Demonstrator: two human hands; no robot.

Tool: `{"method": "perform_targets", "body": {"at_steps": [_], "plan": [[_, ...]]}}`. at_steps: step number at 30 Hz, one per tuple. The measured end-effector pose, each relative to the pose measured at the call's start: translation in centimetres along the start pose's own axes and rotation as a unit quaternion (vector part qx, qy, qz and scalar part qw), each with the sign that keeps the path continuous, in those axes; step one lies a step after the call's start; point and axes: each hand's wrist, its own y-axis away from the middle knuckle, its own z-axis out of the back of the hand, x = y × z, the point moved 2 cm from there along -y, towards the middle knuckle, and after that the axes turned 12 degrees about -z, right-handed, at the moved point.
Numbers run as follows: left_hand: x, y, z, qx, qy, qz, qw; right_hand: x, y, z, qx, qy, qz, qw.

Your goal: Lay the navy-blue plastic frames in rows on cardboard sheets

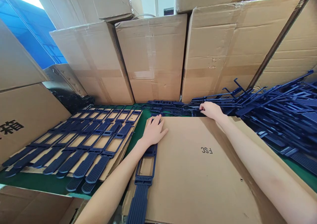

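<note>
My left hand [155, 131] lies flat with its fingers stretched out, over the far end of a long dark blue plastic frame piece [145, 181]. That piece has a ribbed paddle-like end and rests along the left edge of a cardboard sheet [198, 181] printed "FSC". At the sheet's far edge, my right hand [211, 111] has its fingers curled in a pinch on a dark blue plastic part at the row of loose parts [170, 106]. The fingertips partly hide which part it is.
To the left, another cardboard sheet [114, 164] carries rows of overlapping dark blue frame pieces [91, 164]. A tangled heap of similar parts [284, 115] lies at the right. Large cardboard boxes [153, 58] wall off the back. The table has a green surface [37, 182].
</note>
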Motion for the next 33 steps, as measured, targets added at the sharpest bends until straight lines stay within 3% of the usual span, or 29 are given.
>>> {"method": "perform_targets", "body": {"at_steps": [7,11,15,17,19,22,26,30,33], "plan": [[0.0,0.0,0.0,-0.002,0.007,0.000,1.000,-1.1,-0.6,2.4,-0.011,-0.039,0.018,0.999],[-0.1,0.0,0.1,0.004,0.001,0.001,1.000,-1.7,-0.6,5.6,-0.086,-0.114,0.019,0.990],[-0.3,0.0,0.4,0.020,-0.025,-0.003,0.999,-1.2,0.4,9.5,-0.200,-0.278,0.019,0.939],[-0.4,0.0,0.5,0.025,-0.037,-0.005,0.999,-0.3,1.2,11.2,-0.205,-0.369,0.037,0.906],[-0.4,0.0,0.5,0.027,-0.044,-0.005,0.999,1.1,2.1,12.2,-0.148,-0.456,0.070,0.875],[-0.4,0.0,0.4,0.027,-0.046,-0.003,0.999,3.4,3.3,12.5,0.004,-0.515,0.106,0.851],[-0.3,-0.1,0.3,0.026,-0.047,-0.003,0.999,5.7,4.0,11.0,0.163,-0.431,0.139,0.877],[-0.3,0.0,0.4,0.026,-0.041,-0.001,0.999,6.9,4.1,9.0,0.205,-0.276,0.156,0.926],[-0.4,-0.1,0.4,0.031,-0.038,0.001,0.999,7.6,4.1,7.9,0.243,-0.247,0.154,0.925]]}}
